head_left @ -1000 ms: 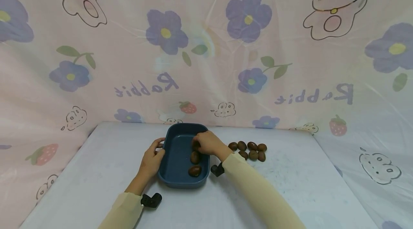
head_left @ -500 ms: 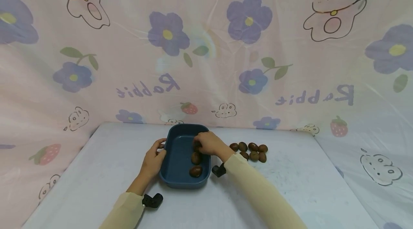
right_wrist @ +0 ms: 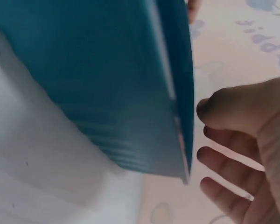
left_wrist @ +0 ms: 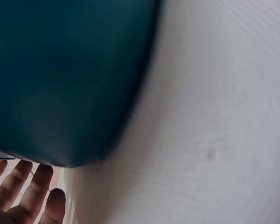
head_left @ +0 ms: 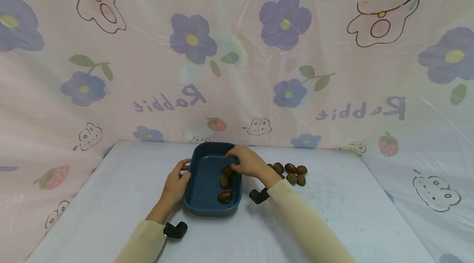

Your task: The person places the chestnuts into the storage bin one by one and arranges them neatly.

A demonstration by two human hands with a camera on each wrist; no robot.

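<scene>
In the head view a dark blue rectangular dish [head_left: 201, 191] stands on the white table. My left hand [head_left: 175, 182] rests against its left side; the left wrist view has those fingers [left_wrist: 36, 191] fairly straight at the wall. Inside, along the right side, lie a glossy brown chestnut [head_left: 224, 196], a second chestnut [head_left: 224, 181] and a third chestnut [head_left: 227, 170], partly under my right hand [head_left: 252, 162]. That hand hovers over the dish's right rim, fingers loosely bent and apart. In the right wrist view, nothing sits between its thumb and fingers [right_wrist: 228, 165].
Several more chestnuts [head_left: 291, 178] lie grouped on the table [head_left: 333, 197] right of the dish, some partly hidden by my right wrist. A patterned curtain [head_left: 237, 90] hangs behind the table's back edge. Small black cameras [head_left: 175, 230] are worn on both wrists.
My right hand has let go of the farthest chestnut in the dish, risen a little and shifted right, with its fingers spread wider. The left hand and dish stay in place.
</scene>
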